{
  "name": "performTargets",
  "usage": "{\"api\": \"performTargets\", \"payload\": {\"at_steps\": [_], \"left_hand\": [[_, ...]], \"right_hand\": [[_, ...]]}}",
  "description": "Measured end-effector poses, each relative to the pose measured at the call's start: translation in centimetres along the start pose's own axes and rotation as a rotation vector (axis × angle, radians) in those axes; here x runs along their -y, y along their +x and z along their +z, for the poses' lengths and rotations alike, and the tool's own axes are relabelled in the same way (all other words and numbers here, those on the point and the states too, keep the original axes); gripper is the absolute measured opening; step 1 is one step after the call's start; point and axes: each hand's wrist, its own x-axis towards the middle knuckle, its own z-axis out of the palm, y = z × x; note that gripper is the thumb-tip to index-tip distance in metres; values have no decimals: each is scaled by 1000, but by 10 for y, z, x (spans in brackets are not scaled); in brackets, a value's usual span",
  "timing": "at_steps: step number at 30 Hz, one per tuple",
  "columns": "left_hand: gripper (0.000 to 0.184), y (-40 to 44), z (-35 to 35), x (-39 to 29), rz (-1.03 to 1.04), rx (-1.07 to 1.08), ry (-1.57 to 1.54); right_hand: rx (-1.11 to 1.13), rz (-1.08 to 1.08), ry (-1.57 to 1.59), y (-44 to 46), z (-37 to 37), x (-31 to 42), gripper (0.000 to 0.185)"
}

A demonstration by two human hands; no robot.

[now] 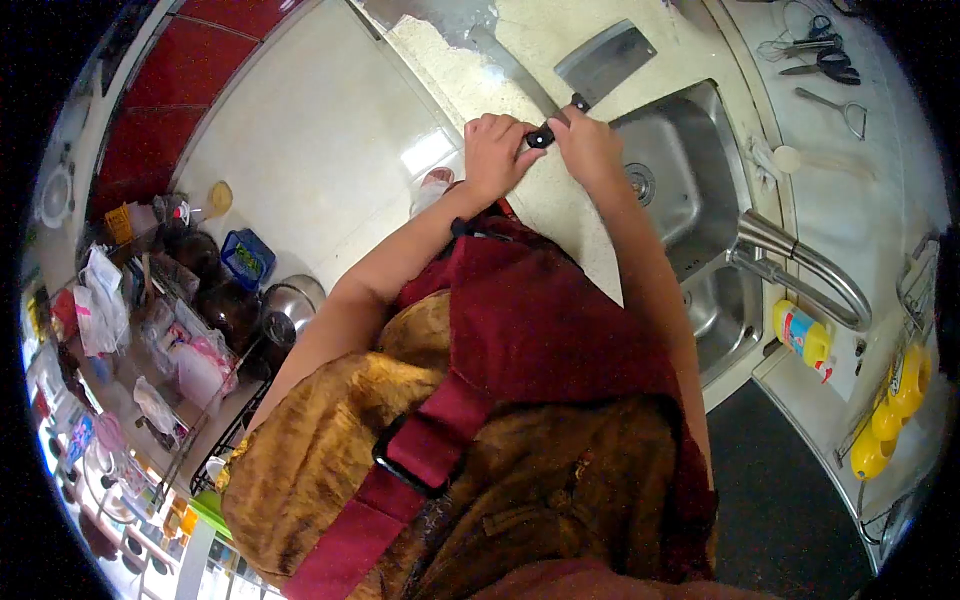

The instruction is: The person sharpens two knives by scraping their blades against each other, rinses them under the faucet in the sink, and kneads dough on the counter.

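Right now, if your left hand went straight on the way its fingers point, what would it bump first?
The left hand would likely meet the black handle first, close beside it, then the right hand. Depth is unclear, so I can't tell whether hand and handle touch.

The single head-worn camera looks forward and steeply down over the maroon cloth apron (560,320), nearer to it than the bare left hand (492,157) and bare right hand (591,153), reaching wide to the silvery rectangular metal sink (690,150) right of the latter.
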Motion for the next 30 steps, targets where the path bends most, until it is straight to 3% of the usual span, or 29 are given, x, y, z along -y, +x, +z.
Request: {"api": "performTargets", "payload": {"at_steps": [22, 25, 30], "left_hand": [[32, 1, -1, -3, -25, 78, 25], [31, 1, 0, -2, -14, 29, -14], [29, 1, 1, -1, 6, 6, -4]], "right_hand": [[49, -6, -24, -24, 0, 8, 25], [-93, -82, 85, -7, 2, -8, 23], [45, 15, -18, -11, 2, 1, 27]]}}
